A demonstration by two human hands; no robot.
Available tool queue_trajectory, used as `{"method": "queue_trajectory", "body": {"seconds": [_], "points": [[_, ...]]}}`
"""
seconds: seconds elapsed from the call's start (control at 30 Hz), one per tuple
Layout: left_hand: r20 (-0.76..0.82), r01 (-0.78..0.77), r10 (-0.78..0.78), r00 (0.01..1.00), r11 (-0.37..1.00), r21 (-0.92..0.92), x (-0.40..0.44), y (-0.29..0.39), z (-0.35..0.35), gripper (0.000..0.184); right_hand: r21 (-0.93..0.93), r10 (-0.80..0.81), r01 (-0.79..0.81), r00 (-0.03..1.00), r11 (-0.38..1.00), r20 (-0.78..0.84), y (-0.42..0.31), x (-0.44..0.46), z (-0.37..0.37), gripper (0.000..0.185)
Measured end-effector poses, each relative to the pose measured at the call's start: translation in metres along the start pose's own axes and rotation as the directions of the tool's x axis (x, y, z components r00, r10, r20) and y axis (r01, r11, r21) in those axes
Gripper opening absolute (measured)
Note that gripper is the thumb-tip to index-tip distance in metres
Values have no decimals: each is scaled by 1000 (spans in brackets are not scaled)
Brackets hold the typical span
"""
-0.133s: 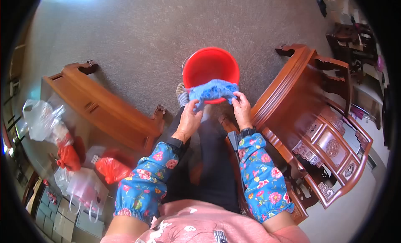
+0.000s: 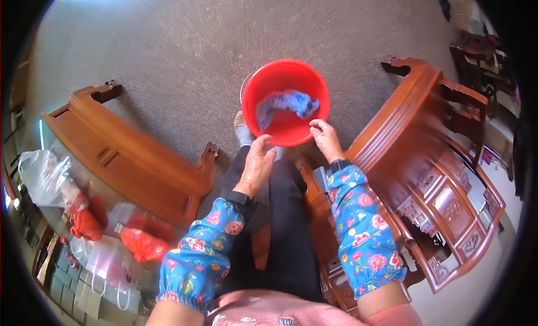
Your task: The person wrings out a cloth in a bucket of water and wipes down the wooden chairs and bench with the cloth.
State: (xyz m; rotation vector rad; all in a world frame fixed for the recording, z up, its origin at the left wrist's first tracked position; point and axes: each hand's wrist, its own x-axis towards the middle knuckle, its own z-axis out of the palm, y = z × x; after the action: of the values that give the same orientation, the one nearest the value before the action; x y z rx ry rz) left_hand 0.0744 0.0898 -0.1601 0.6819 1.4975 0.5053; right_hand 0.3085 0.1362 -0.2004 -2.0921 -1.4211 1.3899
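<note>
A red bucket (image 2: pixel 286 136) with a thin wire handle stands on the floor in front of my feet. Inside it is a crumpled blue cloth (image 2: pixel 287 100), out of both hands; whether it rests on the bottom or is still dropping I cannot tell. My left hand (image 2: pixel 258 163) is just below the near left rim, fingers apart and holding nothing. At the near right rim is my right hand (image 2: pixel 326 139), also open, its fingertips close to the bucket's edge. Blue floral sleeve covers (image 2: pixel 207 242) are on both forearms.
On the left stands a brown wooden table (image 2: pixel 131 152) with plastic bags, among them a red bag (image 2: pixel 144 245) and a clear bag (image 2: pixel 45 177). A carved wooden chair (image 2: pixel 392 124) is close on my right. Grey floor (image 2: pixel 185 46) stretches ahead.
Both hands have let go of the blue cloth, which has gone from the near rim down into the bucket. My hands have moved slightly apart.
</note>
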Motion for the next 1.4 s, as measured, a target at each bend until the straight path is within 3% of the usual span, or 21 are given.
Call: {"method": "queue_trajectory", "body": {"seconds": [0.07,0.23,0.3,0.43,0.53,0.67,0.73,0.8,0.83,0.9,0.97,1.03,1.1,1.17,1.2,1.23,1.27,1.3,1.33,1.37,1.4], "points": [[143,175,-136,980,936,-307,13,10,42,30,-180,-49,61,997,982,67,22,29,-42,17],[147,366,-339,929,785,-501,45,-33,40,27,-358,-470,462,880,811,70,73,127,32,25],[154,383,-369,916,700,-602,64,-45,45,26,-386,-464,425,886,818,-7,82,165,58,31],[148,383,-413,899,576,-722,101,-47,54,29,-417,-216,235,972,878,93,96,201,102,36],[111,329,-378,919,580,-746,111,-34,57,37,-652,121,134,936,746,330,91,203,128,37],[18,304,-460,888,556,-773,128,-41,61,45,-768,85,206,944,606,320,92,221,126,29],[-26,255,-452,892,547,-797,135,-39,61,41,-411,21,113,951,905,308,90,227,114,22],[-36,241,-443,896,551,-799,141,-33,62,42,-55,64,-46,916,997,396,75,216,99,18],[-39,269,-506,862,521,-810,149,-30,62,42,72,104,-160,862,984,496,61,204,89,16],[-35,296,-562,826,486,-822,158,-23,64,43,245,-89,-32,881,969,465,28,161,65,17],[143,272,-442,885,243,-931,167,-24,66,47,353,-49,-141,876,925,479,2,120,47,20],[175,292,-483,858,178,-940,178,-38,72,46,622,58,-343,900,704,432,-20,76,45,22],[173,344,-488,855,286,-894,165,-18,71,44,660,76,-351,910,665,408,-36,57,42,20],[176,368,-493,852,325,-871,166,-31,78,39,639,31,-261,937,724,347,-28,66,51,20],[97,288,-483,870,339,-896,167,-40,80,35,419,-240,117,937,900,254,-19,78,59,19],[16,205,-473,881,351,-914,167,-51,82,32,129,-502,485,829,865,247,-9,91,67,19],[-16,158,-374,927,429,-890,166,-66,77,37,-88,-805,830,557,551,203,2,107,76,14],[-133,77,-340,931,539,-839,161,-63,79,31,-149,-865,887,461,438,201,15,126,83,12],[-87,148,-370,925,563,-813,166,-64,75,28,-256,-836,866,489,430,248,21,140,85,10],[-45,213,-396,917,583,-784,173,-64,70,25,-359,-738,803,587,476,334,28,152,86,4],[-46,213,-396,917,585,-783,171,-48,65,25,-250,-402,466,876,849,268,31,164,94,15]]}}
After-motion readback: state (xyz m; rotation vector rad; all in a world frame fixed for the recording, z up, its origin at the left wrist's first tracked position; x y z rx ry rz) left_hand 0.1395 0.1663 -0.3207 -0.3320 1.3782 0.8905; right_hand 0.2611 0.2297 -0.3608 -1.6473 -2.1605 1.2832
